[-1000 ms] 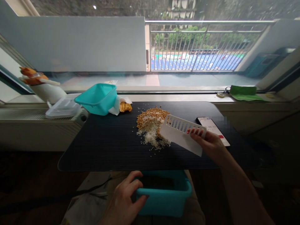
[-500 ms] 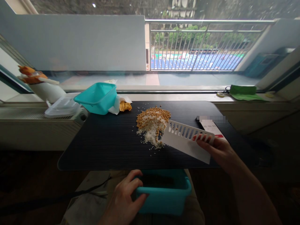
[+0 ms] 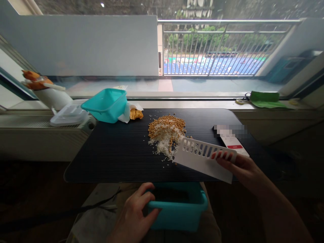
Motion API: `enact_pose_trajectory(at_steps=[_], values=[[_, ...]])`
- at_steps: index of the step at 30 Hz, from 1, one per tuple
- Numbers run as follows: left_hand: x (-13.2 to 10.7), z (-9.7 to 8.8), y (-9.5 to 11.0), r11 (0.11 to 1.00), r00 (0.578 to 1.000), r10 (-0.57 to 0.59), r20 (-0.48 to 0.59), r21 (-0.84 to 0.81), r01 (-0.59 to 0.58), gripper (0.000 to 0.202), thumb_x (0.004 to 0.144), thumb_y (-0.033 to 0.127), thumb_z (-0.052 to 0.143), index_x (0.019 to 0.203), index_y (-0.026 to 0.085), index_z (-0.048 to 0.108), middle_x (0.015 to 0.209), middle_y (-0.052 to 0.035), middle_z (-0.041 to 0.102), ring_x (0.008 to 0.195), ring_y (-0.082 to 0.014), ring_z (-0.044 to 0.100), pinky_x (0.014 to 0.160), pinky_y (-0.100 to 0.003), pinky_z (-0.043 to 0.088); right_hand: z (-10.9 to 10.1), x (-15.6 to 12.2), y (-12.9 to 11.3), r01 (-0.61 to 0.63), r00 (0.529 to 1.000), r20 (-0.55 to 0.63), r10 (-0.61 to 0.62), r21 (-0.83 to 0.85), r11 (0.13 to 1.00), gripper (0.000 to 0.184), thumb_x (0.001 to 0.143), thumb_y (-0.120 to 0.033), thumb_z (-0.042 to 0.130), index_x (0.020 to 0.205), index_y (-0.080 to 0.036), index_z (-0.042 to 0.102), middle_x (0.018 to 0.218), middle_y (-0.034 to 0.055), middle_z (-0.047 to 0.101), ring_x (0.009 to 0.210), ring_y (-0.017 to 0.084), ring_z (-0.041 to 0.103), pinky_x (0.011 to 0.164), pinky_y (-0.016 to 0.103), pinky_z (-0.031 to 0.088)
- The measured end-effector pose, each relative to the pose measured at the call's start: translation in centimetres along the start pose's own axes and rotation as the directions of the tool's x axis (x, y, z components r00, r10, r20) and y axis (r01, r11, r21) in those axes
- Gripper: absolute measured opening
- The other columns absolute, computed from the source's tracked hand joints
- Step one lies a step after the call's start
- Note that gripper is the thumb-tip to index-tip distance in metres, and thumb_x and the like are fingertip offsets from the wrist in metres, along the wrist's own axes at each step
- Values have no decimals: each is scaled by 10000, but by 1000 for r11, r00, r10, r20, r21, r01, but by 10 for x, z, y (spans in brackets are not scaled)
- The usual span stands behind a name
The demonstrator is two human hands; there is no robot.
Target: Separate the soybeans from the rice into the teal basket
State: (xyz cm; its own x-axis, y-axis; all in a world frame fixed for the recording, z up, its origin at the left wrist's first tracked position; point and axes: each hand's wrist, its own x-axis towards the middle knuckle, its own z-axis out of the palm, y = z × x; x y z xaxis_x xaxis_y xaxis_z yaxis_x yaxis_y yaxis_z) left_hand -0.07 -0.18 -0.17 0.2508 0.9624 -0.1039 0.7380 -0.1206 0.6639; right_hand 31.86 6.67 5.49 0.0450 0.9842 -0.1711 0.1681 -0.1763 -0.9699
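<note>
Your right hand (image 3: 244, 170) grips the white slotted scraper (image 3: 202, 165) by its right end, fingers through the slots; its other end meets the near right edge of the pile (image 3: 167, 135). In that pile on the dark tabletop (image 3: 108, 158), yellow beans (image 3: 164, 123) lie mostly at the far side and white rice (image 3: 162, 146) mostly at the near side, mixed in the middle. Your left hand (image 3: 138, 211) clasps the rim of the teal box (image 3: 177, 214), nearer you than the pile and lower. Beyond the pile to the left stands another teal tub (image 3: 101, 116); to the pile's right lies a phone (image 3: 236, 146), well apart from it.
</note>
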Motion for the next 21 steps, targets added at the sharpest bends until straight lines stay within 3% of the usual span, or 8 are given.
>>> enact_pose_trajectory(at_steps=[4,9,11,13,17,21], values=[[0,0,0,1000,1000,8,10,-6,-8,95,781,147,629,744,234,619,1215,-26,627,980,-200,682,828,-252,510,-6,-7,0,-23,999,35,23,4,1000,272,716,-476,768,874,-257,792,897,40,783,861,266,703,757,308,554],[2,1,1,1000,1000,27,3,3,-27,95,782,155,631,732,232,607,1181,-23,641,963,-196,685,818,-246,512,-17,-12,6,-66,962,264,66,-10,998,229,763,-443,741,892,-262,797,902,43,792,796,234,718,700,268,562],[2,1,1,1000,1000,23,3,5,-23,95,788,162,626,725,230,605,1177,-23,642,946,-192,689,805,-244,517,-18,-12,8,-66,952,297,69,-20,998,229,774,-435,735,911,-261,797,909,49,791,795,237,721,691,270,565],[2,1,2,1000,1000,19,-1,5,-19,89,793,170,625,729,231,610,1191,-25,639,947,-194,690,806,-248,520,-14,-9,9,-37,974,222,36,0,999,233,759,-441,747,896,-259,798,912,49,790,831,252,720,726,290,568],[1,0,2,1000,1000,14,-10,9,-14,81,774,160,637,743,235,629,1207,-30,640,993,-213,683,843,-269,516,4,5,6,65,996,-63,-62,45,997,254,713,-461,779,867,-260,794,926,38,784,915,272,701,800,326,555],[-1,0,1,1000,1000,-1,3,14,1,101,751,133,635,727,230,629,1195,-30,647,952,-209,694,806,-265,528,19,21,3,100,991,-96,-95,50,994,268,699,-476,785,863,-264,788,875,25,779,871,246,697,773,318,547]])
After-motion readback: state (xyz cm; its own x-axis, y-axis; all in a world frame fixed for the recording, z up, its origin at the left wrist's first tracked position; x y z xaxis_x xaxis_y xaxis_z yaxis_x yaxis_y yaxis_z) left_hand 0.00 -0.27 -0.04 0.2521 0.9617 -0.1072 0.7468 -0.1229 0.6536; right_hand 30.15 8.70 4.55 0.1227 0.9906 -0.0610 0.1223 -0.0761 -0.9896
